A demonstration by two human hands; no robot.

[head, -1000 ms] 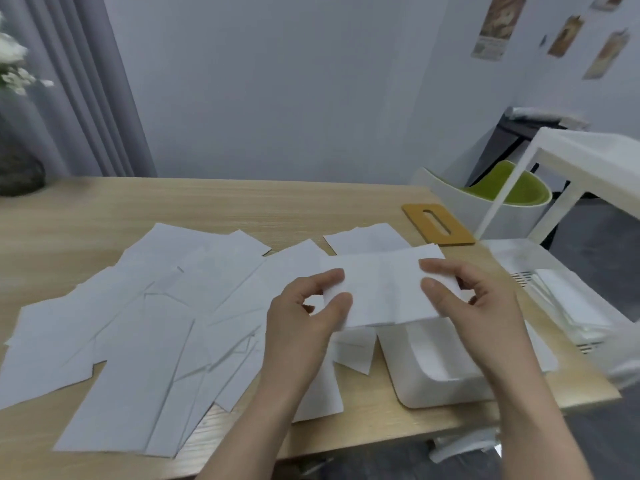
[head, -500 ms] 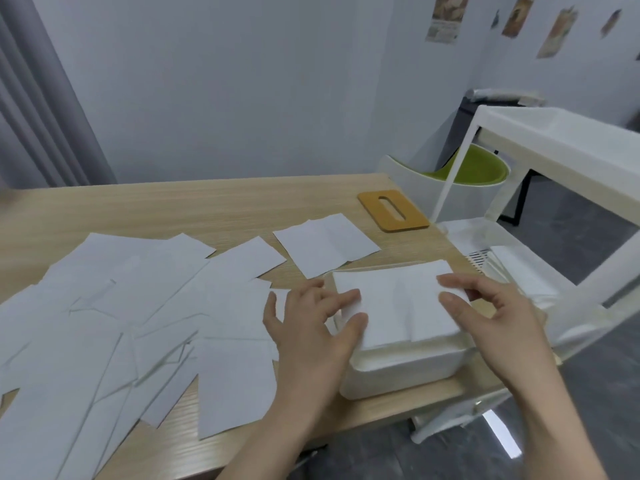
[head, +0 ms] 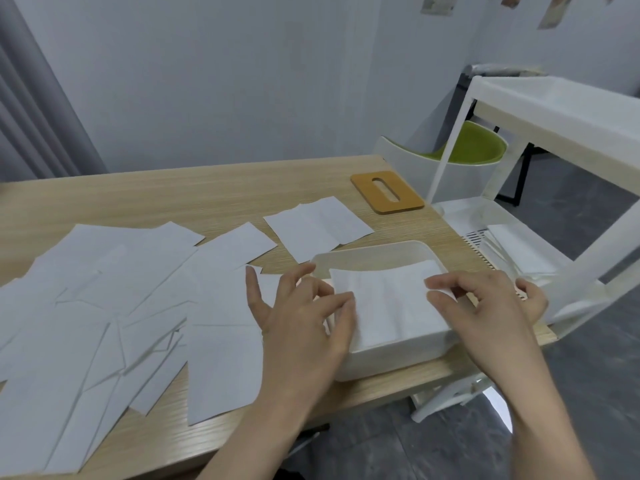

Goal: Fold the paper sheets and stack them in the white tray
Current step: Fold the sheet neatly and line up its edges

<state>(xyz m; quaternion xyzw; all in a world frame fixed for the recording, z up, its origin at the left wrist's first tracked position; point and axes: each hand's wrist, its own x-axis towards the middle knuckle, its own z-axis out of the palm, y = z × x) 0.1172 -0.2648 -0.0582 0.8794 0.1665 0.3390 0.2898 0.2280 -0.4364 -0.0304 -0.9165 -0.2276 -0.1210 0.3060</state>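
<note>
Both hands are hovering at the white tray (head: 367, 252) near the counter's (head: 173, 192) front right corner. Your left hand (head: 304, 317) is sitting over the tray's left rim, fingers spread and loosely bent, gripping nothing; whether the thumb tip is touching the folded paper is hard to tell. Your right hand (head: 485, 303) is reaching over the tray's right side, fingers lightly curled, index fingertip seeming to rest on the right edge of the folded sheet (head: 384, 299); no clear pinch is showing.

That folded sheet is lying flat inside the tray, on top of what looks like more white paper, filling most of the tray floor.

Loose unfolded sheets (head: 114, 289) are lying overlapped across the left and middle of the counter, some reaching the front edge. One creased sheet (head: 318, 226) is lying apart, just behind the tray. An orange-brown slotted board (head: 386, 192) is sitting flat near the counter's back right corner.

To your right, a white shelf rack (head: 561, 109) is standing beside the counter, with white papers (head: 519, 251) lying on its lower shelf. A green-seated chair (head: 474, 150) is showing behind the rack.
</note>
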